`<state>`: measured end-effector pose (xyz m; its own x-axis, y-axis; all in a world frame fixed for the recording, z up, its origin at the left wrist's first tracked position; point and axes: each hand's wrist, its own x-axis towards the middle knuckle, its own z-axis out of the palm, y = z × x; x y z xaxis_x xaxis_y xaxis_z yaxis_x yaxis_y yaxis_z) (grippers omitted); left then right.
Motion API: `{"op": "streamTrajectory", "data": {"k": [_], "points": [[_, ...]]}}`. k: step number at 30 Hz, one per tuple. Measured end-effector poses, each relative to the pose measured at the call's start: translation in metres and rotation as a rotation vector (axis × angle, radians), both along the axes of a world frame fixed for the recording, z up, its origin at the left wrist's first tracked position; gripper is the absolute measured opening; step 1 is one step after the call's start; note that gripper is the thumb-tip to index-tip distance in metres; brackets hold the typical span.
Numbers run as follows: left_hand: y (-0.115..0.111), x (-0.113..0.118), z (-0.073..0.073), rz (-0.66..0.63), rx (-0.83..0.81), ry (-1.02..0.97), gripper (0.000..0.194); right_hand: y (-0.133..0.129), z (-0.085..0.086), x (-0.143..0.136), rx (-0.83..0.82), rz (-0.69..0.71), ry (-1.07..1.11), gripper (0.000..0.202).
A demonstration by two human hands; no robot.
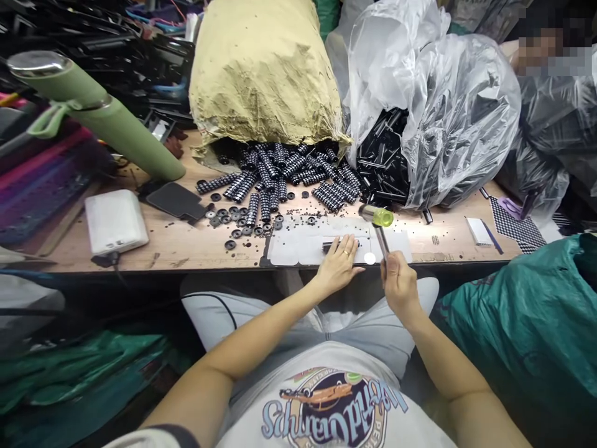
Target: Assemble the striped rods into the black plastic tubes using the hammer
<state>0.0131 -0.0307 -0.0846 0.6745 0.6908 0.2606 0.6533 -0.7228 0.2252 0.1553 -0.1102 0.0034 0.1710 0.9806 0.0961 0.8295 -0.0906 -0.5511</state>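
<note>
My left hand (339, 261) lies over a small black part (328, 247) on a pale work plate (298, 241) at the table's front edge, its fingers pressed together on the part. To the right, my right hand (400, 283) is wrapped round the handle of a small hammer (377, 218) with a yellow-green face, held up above the plate's right side. Behind the plate lie black ribbed rollers (265, 168) in a heap and black discs (231, 218), several of them loose.
A yellowish sack (265, 68) and a clear plastic bag (459, 118) of black tubes stand behind. At left are a green bottle (112, 124) and a white box (115, 222). A green bag (527, 330) bulges at right. Part of another person shows at the upper right.
</note>
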Motion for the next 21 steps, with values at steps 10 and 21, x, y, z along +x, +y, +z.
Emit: {"op": "streamTrajectory", "data": {"k": [10, 21], "points": [[0.009, 0.002, 0.013, 0.027, -0.106, 0.039, 0.039, 0.022, -0.011, -0.008, -0.288, 0.109, -0.346, 0.037], [0.124, -0.023, 0.059, 0.318, -0.106, 0.053, 0.029, 0.081, -0.046, 0.067, 0.032, 0.002, -0.471, 0.025]]}}
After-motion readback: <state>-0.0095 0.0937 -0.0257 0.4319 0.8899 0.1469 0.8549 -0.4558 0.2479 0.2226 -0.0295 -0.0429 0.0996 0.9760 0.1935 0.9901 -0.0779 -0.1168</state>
